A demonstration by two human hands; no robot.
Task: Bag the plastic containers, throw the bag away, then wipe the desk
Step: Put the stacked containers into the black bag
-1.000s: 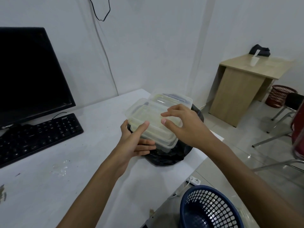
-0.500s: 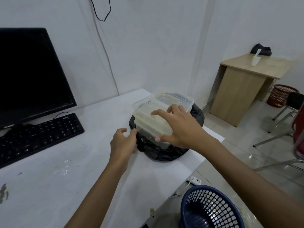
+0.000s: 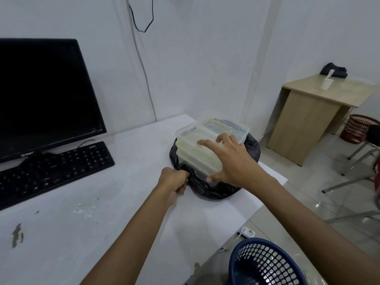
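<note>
- Containers point(image 3: 207, 140): clear plastic boxes, stacked, lids on. Likely light and stiff, with smooth walls that may slip, and the stack could shear sideways if pushed. Best held from above with fingers over the rims, or by both short ends.
- Bag point(image 3: 213, 188): thin black film, soft and crumpled, probably prone to tearing. Take it by the gathered rim.
- Position: the stack sits in the bag's open mouth at the far right corner of the surface point(image 3: 102, 233). The bag is bunched low around the base and most of the stack stands clear above it.
- Right hand point(image 3: 230, 159): spread over the top of the stack, thumb on the near edge, pressing down.
- Left hand point(image 3: 173, 179): closed in a fist on the bag rim at the stack's near left side.
- Bin point(image 3: 265, 264): blue mesh, on the floor near right.
- Surface marks: a smear and specks lie near left.
</note>
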